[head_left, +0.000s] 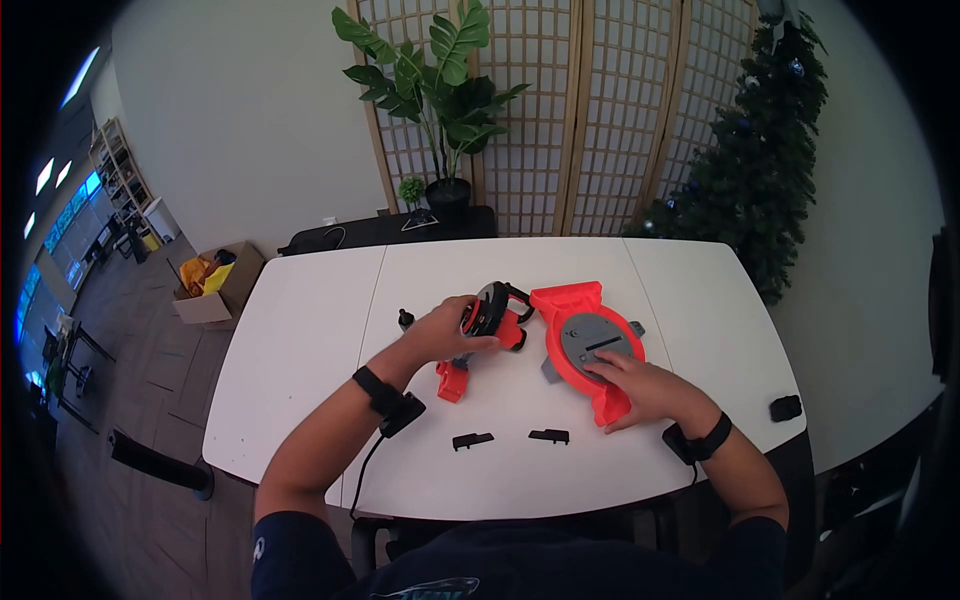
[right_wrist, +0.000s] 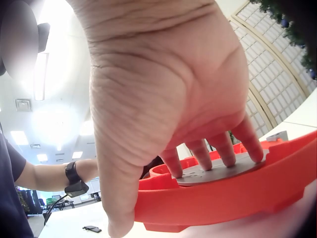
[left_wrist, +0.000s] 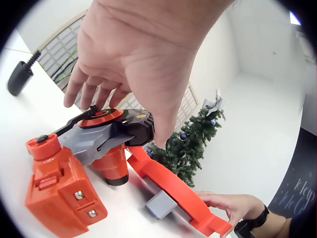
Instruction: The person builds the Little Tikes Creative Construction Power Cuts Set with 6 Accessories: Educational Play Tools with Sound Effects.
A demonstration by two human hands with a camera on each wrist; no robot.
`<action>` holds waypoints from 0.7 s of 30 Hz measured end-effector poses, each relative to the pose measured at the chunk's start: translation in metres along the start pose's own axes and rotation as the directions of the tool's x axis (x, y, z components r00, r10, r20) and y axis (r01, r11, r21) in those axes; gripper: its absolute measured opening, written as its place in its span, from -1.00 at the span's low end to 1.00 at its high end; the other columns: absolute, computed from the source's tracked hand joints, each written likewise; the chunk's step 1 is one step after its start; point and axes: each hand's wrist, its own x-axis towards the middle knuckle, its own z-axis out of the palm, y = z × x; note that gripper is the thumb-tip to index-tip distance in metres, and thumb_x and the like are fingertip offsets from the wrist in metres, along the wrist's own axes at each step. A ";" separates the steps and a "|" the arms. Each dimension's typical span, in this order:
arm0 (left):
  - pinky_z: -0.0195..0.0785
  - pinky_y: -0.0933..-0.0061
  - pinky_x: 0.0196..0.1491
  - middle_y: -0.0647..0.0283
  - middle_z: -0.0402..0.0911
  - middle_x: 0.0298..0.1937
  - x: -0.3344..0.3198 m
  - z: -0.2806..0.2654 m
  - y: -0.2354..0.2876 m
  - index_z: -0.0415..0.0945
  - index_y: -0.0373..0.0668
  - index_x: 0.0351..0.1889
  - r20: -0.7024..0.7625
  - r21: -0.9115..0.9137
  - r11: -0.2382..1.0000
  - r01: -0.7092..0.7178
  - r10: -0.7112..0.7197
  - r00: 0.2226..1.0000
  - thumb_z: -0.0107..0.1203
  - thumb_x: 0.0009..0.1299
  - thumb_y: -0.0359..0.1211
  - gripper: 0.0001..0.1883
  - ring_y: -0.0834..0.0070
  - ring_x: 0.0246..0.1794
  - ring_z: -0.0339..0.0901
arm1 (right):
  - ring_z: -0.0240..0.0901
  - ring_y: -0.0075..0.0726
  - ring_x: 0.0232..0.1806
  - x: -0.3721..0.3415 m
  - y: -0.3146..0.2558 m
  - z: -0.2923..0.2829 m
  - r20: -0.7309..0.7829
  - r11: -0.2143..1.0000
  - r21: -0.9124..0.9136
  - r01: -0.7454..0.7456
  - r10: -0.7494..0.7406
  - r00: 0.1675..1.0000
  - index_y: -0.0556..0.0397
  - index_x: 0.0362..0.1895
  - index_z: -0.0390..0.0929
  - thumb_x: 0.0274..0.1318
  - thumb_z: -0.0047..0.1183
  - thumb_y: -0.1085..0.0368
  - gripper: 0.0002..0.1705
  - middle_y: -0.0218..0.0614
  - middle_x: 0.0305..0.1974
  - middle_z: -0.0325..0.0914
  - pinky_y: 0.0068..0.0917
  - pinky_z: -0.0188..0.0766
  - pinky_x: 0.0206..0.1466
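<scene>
Gripping the black-and-orange saw unit (head_left: 488,312), the left hand (head_left: 440,333) sits mid-counter (head_left: 310,350); the right hand (head_left: 652,390) straddles the orange base's (head_left: 570,298) rim, fingertips on its flat grey disc (head_left: 584,338), thumb seemingly against the outside. Counter stretches rightward to a black object (head_left: 786,408) near the right edge.
</scene>
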 end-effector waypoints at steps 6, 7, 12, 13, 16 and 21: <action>0.30 0.21 0.37 -0.28 0.40 0.32 0.011 0.003 -0.015 0.24 -0.44 0.42 0.025 -0.076 0.997 -0.017 0.019 1.000 0.46 0.06 0.20 0.15 0.01 0.34 0.44 | 0.22 0.07 0.46 0.001 0.002 0.000 -0.008 1.000 0.000 0.008 -0.008 1.000 -0.11 0.48 0.24 -0.27 0.55 -0.03 0.17 0.00 0.51 0.11 -0.20 0.29 0.43; 0.29 0.22 0.38 -0.30 0.40 0.32 0.013 0.004 -0.018 0.23 -0.45 0.42 0.022 -0.100 0.995 -0.017 0.019 1.000 0.47 0.03 0.21 0.18 0.00 0.34 0.44 | 0.22 0.07 0.46 0.002 0.003 0.000 -0.008 1.000 0.000 0.008 -0.008 1.000 -0.11 0.48 0.24 -0.27 0.55 -0.03 0.17 0.00 0.51 0.11 -0.20 0.29 0.43; 0.24 0.17 0.41 -0.30 0.37 0.34 0.019 0.005 -0.028 0.19 -0.48 0.44 0.073 -0.153 0.988 0.032 -0.021 0.997 0.51 0.00 0.18 0.23 0.00 0.38 0.39 | 0.21 0.05 0.47 0.003 0.005 0.000 0.003 1.000 0.000 0.005 -0.005 1.000 -0.11 0.49 0.23 -0.28 0.56 -0.05 0.19 -0.02 0.51 0.10 -0.20 0.28 0.45; 0.20 0.12 0.44 -0.26 0.36 0.37 0.019 0.003 -0.027 0.15 -0.48 0.46 0.099 -0.156 0.987 0.045 -0.030 0.995 0.53 0.01 0.14 0.23 0.03 0.44 0.33 | 0.21 0.05 0.47 0.004 0.004 0.000 0.003 1.000 0.000 0.006 -0.006 1.000 -0.11 0.49 0.23 -0.28 0.56 -0.05 0.19 -0.02 0.51 0.10 -0.20 0.28 0.45; 0.20 0.10 0.43 -0.22 0.40 0.33 0.022 -0.001 -0.023 0.20 -0.45 0.43 0.166 -0.210 0.977 0.034 0.001 0.986 0.53 0.01 0.13 0.18 0.03 0.42 0.36 | 0.20 0.05 0.47 0.004 0.002 -0.002 0.009 1.000 0.003 0.000 0.000 1.000 -0.11 0.49 0.23 -0.28 0.56 -0.05 0.20 -0.03 0.52 0.10 -0.20 0.27 0.45; 0.19 0.09 0.43 -0.19 0.43 0.29 0.024 0.007 -0.033 0.24 -0.42 0.40 0.133 -0.250 0.966 0.060 -0.027 0.991 0.51 0.02 0.15 0.15 0.01 0.40 0.37 | 0.20 0.08 0.47 0.004 0.008 0.002 -0.003 1.000 0.016 0.019 -0.019 1.000 -0.07 0.48 0.24 -0.27 0.54 -0.11 0.19 0.01 0.50 0.11 -0.20 0.26 0.45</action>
